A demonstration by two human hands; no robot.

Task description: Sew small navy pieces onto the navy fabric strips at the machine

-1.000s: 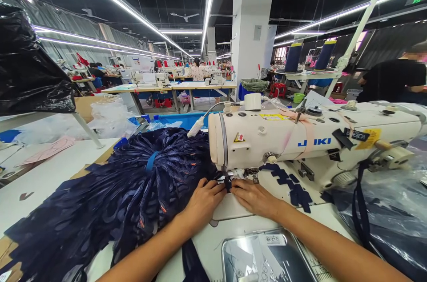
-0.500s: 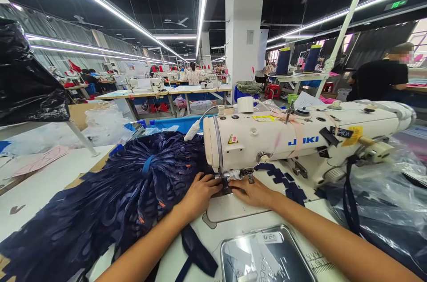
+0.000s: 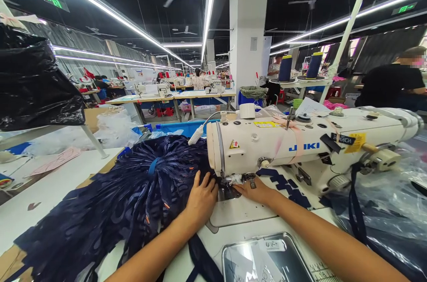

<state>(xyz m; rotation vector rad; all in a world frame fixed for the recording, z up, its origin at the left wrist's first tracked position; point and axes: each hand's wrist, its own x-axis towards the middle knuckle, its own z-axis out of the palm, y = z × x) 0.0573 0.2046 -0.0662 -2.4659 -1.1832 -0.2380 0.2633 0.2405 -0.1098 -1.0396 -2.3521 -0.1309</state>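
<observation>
The white sewing machine [image 3: 253, 144] stands before me, its needle area low on its left end. My left hand [image 3: 202, 199] is just left of the presser foot, fingers apart and holding nothing that I can see. My right hand [image 3: 255, 191] reaches in under the head from the right. Its fingers are close together, with the tips by the presser foot; whatever they pinch is too small or hidden to make out. Beside my left hand lies a large bundle of navy fabric strips [image 3: 126, 202], gathered by a blue tie [image 3: 152, 167].
Small navy pieces [image 3: 290, 191] lie behind the right hand. A metal tray [image 3: 263, 257] sits at the table front, with a navy strap [image 3: 202, 255] to its left. Clear plastic bags [image 3: 393, 202] lie on the right. A co-worker [image 3: 390, 79] sits beyond.
My left hand has drawn back slightly from the needle area and its fingers have lifted and spread. The right hand stays by the presser foot. The view has shifted slightly.
</observation>
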